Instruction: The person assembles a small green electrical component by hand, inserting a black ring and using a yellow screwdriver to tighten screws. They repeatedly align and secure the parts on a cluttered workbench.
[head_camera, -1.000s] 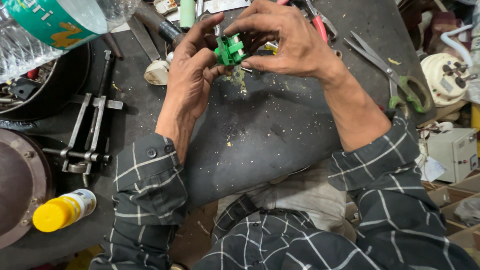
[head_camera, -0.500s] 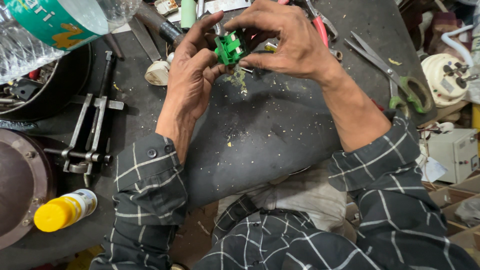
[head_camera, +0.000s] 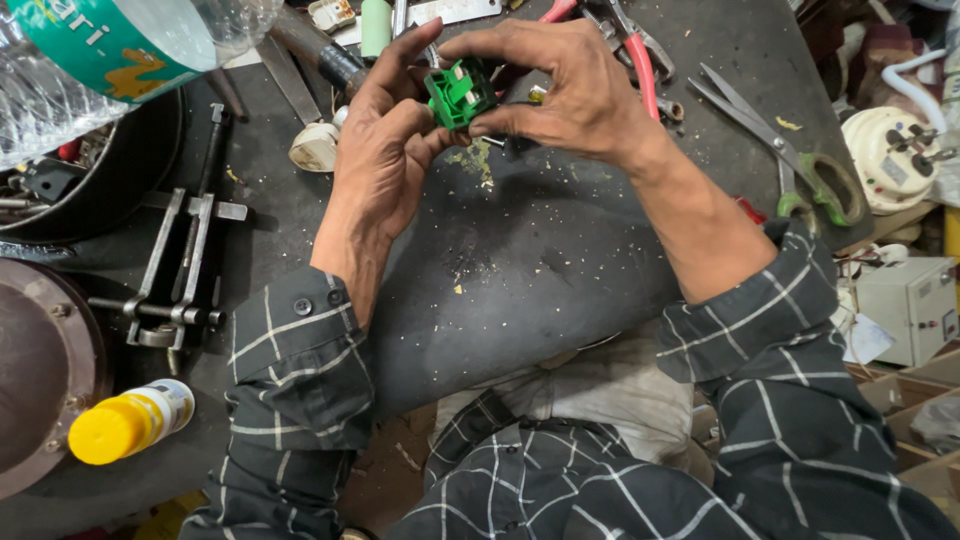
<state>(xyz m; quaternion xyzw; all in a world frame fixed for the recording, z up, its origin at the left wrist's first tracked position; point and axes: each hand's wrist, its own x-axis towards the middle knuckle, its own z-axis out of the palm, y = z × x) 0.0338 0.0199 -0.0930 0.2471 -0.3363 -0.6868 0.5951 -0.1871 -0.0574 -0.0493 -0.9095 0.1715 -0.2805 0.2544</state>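
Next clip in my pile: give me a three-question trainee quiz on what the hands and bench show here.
1. True or false: both the left hand and the right hand grip the small green plastic part.
2. Which lies nearest the person's right forearm? A) green-handled scissors B) yellow-capped bottle C) metal puller
3. Fill in: the dark bench top under the hands is strewn with pale ____.

Key: 1 true; 2 A; 3 crumbs, a small heap of them directly under the green part.
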